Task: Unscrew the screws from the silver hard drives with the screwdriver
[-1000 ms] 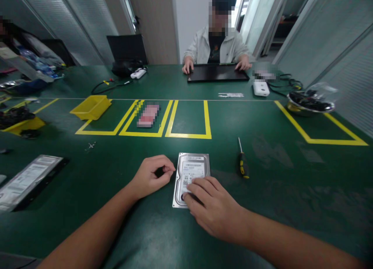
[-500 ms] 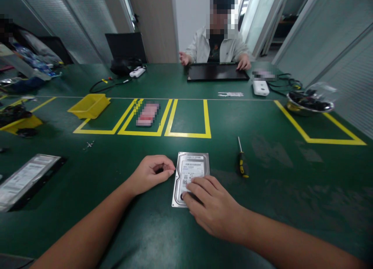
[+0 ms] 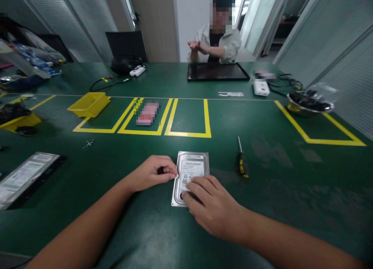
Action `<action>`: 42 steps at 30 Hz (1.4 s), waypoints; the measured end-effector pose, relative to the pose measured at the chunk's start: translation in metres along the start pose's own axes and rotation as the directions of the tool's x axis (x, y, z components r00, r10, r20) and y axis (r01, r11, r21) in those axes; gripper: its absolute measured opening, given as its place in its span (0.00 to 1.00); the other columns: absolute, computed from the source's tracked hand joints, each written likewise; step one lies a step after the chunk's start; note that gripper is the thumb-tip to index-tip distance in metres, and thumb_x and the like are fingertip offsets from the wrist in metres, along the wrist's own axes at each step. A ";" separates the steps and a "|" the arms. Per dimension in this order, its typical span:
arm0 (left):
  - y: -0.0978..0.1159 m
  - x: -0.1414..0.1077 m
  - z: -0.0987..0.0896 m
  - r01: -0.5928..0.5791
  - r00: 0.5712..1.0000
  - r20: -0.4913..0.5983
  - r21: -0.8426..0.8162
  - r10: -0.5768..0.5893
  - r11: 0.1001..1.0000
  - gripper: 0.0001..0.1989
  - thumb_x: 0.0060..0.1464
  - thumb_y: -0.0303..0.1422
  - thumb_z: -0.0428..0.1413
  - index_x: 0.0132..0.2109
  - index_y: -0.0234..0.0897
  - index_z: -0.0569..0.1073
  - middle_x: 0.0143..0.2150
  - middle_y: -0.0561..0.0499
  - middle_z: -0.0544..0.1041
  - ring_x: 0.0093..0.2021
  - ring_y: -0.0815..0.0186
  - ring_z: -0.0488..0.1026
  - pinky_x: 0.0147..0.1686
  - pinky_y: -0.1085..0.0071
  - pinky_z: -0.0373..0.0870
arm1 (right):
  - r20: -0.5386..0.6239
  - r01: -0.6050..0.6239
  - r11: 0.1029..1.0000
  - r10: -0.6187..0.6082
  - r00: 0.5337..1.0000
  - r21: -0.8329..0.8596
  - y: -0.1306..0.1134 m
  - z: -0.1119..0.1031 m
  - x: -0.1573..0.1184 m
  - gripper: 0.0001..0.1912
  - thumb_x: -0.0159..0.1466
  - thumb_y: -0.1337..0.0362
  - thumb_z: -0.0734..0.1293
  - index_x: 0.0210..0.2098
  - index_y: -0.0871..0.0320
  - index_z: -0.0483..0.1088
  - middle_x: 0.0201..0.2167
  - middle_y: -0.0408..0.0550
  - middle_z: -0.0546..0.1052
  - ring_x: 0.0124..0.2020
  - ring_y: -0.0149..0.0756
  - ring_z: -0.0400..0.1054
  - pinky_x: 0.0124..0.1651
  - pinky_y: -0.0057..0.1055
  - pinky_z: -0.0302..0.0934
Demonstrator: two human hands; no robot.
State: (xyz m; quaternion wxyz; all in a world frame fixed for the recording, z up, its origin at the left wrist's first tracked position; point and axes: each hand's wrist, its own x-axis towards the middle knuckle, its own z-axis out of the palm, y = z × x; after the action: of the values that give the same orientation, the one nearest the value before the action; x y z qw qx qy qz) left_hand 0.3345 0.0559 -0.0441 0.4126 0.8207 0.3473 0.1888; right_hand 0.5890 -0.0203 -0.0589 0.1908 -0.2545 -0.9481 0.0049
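A hard drive (image 3: 190, 166) lies flat on the green desk (image 3: 163, 230), label side up, directly in front of the person and between the two hands. The left hand (image 3: 155, 172) is at the drive's left edge, its grip narrow, thumb and fingertips nearly meeting; whether anything is caught between them I cannot tell. The right hand (image 3: 215, 206) lies palm down over the drive's lower right part, fingers slightly bent across the label; I cannot tell whether its grip clasps the drive or only rests on it. To the right, well apart from the drive, a black-and-yellow screwdriver (image 3: 241, 166) points its shaft away from the person. Far to the left lies a second labelled drive (image 3: 30, 175) with a black edge, and beyond it some small silvery pieces (image 3: 89, 144). A yellow bin (image 3: 93, 111) overlaps one of the yellow tape outlines. Across the desk, a co-worker in a light jacket (image 3: 234, 45) holds both hands raised behind a flat black panel (image 3: 218, 71).
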 end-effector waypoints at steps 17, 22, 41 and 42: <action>-0.002 0.007 -0.005 0.023 0.997 0.071 -0.069 -0.018 0.997 0.08 0.58 0.33 0.59 0.39 0.33 0.79 0.35 0.47 0.76 0.34 0.68 0.71 0.35 0.74 0.68 | -0.016 -0.003 1.000 0.003 1.000 -0.003 0.000 0.001 0.000 0.17 0.66 0.65 0.63 0.53 0.61 0.69 0.52 0.55 0.72 0.54 0.48 0.62 0.56 0.47 0.56; -0.002 0.007 -0.005 0.033 0.997 0.073 -0.093 -0.026 0.995 0.08 0.57 0.33 0.60 0.39 0.33 0.79 0.35 0.48 0.76 0.34 0.68 0.71 0.36 0.73 0.68 | -0.009 -0.004 1.000 0.004 1.000 -0.008 0.000 0.000 0.001 0.16 0.66 0.65 0.62 0.53 0.61 0.69 0.52 0.55 0.72 0.54 0.48 0.62 0.57 0.47 0.56; -0.001 0.009 -0.005 0.140 0.988 0.102 -0.229 -0.119 0.963 0.09 0.53 0.34 0.62 0.38 0.32 0.78 0.34 0.49 0.76 0.32 0.70 0.70 0.33 0.75 0.68 | -0.012 -0.009 0.999 0.010 1.000 0.045 0.000 -0.010 0.004 0.15 0.67 0.63 0.62 0.51 0.60 0.69 0.50 0.55 0.72 0.54 0.47 0.62 0.56 0.45 0.57; -0.001 0.009 -0.005 0.152 0.986 0.105 -0.246 -0.129 0.957 0.09 0.53 0.34 0.62 0.39 0.31 0.78 0.34 0.49 0.76 0.32 0.70 0.70 0.33 0.75 0.68 | -0.016 -0.007 0.999 0.008 1.000 0.047 0.000 -0.010 0.004 0.15 0.67 0.63 0.62 0.51 0.61 0.69 0.50 0.55 0.72 0.54 0.47 0.62 0.57 0.45 0.57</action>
State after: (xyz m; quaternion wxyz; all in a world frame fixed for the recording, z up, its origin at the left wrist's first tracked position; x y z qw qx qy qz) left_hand 0.3372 0.0658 -0.0420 0.5414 0.7420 0.3591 0.1654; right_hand 0.5895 -0.0191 -0.0477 0.2044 -0.2534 -0.9452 0.0258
